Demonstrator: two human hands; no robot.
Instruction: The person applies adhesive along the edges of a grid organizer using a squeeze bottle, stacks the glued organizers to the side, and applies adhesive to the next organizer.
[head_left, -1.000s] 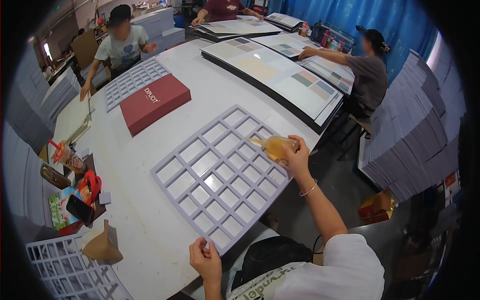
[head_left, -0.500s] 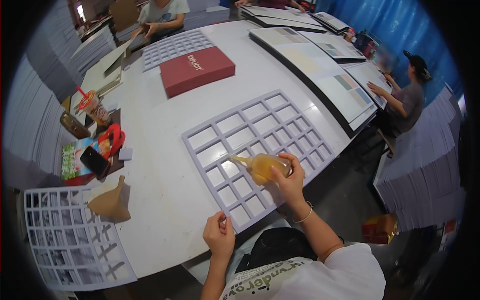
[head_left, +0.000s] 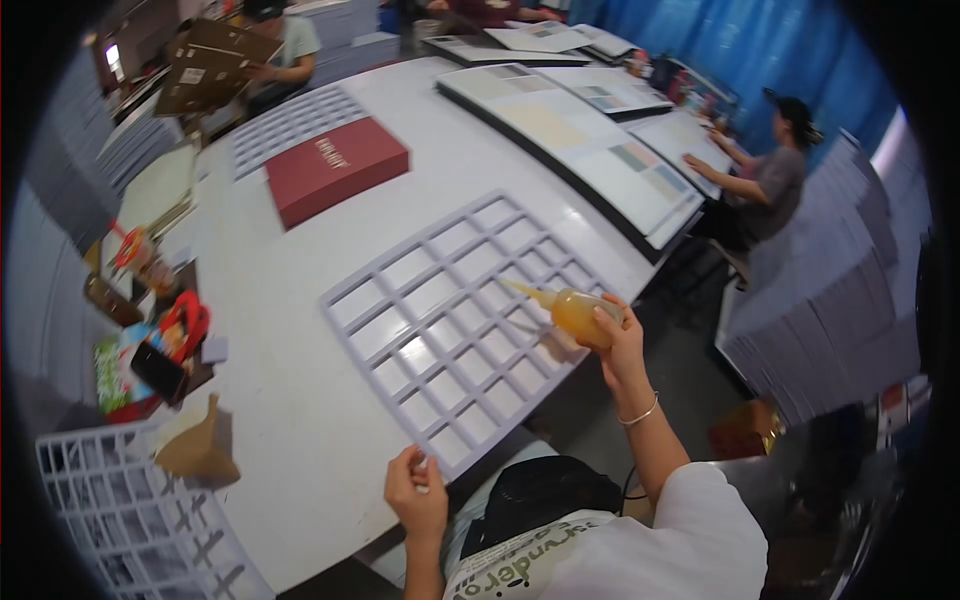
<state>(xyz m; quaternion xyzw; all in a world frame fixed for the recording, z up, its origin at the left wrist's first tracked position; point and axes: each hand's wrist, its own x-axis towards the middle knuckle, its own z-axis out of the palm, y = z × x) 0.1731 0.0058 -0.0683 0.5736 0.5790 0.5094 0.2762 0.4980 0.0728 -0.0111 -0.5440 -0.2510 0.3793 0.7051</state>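
My right hand (head_left: pixel 622 350) is wrapped round a clear squeeze bottle (head_left: pixel 584 316) of amber liquid. The bottle lies tilted over the right part of a pale grey grid frame (head_left: pixel 385 352), its thin nozzle pointing up and left. Whether the nozzle tip touches a bar I cannot tell. The frame lies flat on the white table, with large and small rectangular openings. At its near corner is my left hand (head_left: pixel 416 492), fingers curled together beside the edge; what they hold, if anything, is hidden.
A red box (head_left: pixel 338 170) and another grid (head_left: pixel 300 125) lie farther back. On the left are a brown cardboard piece (head_left: pixel 200 448), a phone (head_left: pixel 158 372), a drink cup (head_left: pixel 145 260) and a third grid (head_left: pixel 130 500). Colour-sample boards (head_left: pixel 570 130) line the right, where a person (head_left: pixel 775 185) sits.
My right hand has moved the bottle toward the frame's right side. The view has shifted, so the table appears farther left. A person at the back now holds up brown cardboard.
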